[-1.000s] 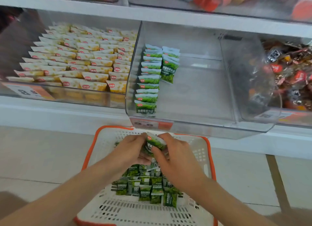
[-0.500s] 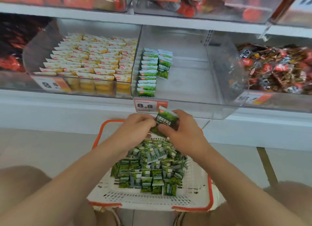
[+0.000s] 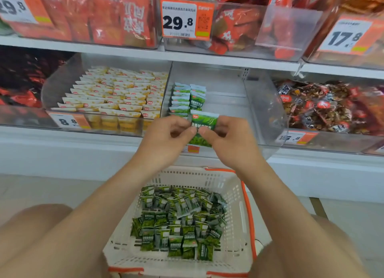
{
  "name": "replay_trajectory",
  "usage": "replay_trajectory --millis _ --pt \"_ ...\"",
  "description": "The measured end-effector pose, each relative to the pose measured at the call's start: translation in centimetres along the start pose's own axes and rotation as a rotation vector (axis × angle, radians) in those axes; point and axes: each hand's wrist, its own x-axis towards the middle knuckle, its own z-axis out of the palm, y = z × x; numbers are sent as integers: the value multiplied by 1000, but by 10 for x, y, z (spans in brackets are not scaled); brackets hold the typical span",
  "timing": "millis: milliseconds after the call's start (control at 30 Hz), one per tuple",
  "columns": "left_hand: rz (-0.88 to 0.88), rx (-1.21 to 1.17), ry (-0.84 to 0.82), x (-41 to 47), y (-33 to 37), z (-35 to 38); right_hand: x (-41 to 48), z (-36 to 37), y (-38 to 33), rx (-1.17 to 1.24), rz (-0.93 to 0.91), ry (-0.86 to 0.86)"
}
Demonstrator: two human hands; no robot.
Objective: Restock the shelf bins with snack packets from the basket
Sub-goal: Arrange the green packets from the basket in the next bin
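Single head-worn wide-angle view, facing forward and down: shelf bins (image 3: 207, 103) close ahead, basket (image 3: 234, 194) directly below, near. No second view.

Basket (image 3: 239, 192) on floor (image 3: 31, 188), before the lower shelf (image 3: 62, 153), between the person's knees. Loose packets (image 3: 178, 225) heaped inside it.

Above the basket's far rim: held packet (image 3: 204, 122), upright, in front of the middle bin (image 3: 259, 103). Left grip (image 3: 166, 136) pinches its left edge, right grip (image 3: 230, 138) its right edge.

Middle bin sits on the lower shelf. Two packet rows (image 3: 182, 99) run front to back along its left wall; the left row reaches nearer the front.

Left bin (image 3: 116, 94) directly beside it, filled with rows of packets. Right bin (image 3: 322, 111) on the other side, heaped with wrapped snacks.

Upper shelf (image 3: 207, 57) above carries further bins; price tag (image 3: 187, 20) on the front of the one over the middle bin.
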Motion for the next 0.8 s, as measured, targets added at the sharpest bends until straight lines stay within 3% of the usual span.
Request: replay_trajectory --millis 167,300,367,467,600,800 --pt "360 674 119 24 -14 -4 46 -6 -1 -277 -86 154" --pt "487 994 -137 34 -14 -2 102 10 29 -428 3 101" --pt "456 1026 -297 40 -15 -4 127 22 49 -529 62 63" --pt "386 965 -402 51 -15 -8 156 39 74 -564 122 38" --pt "322 908 -442 61 -9 -8 181 57 87 -542 139 -18" --pt "300 915 -429 63 -12 -3 206 61 87 -590 165 73"
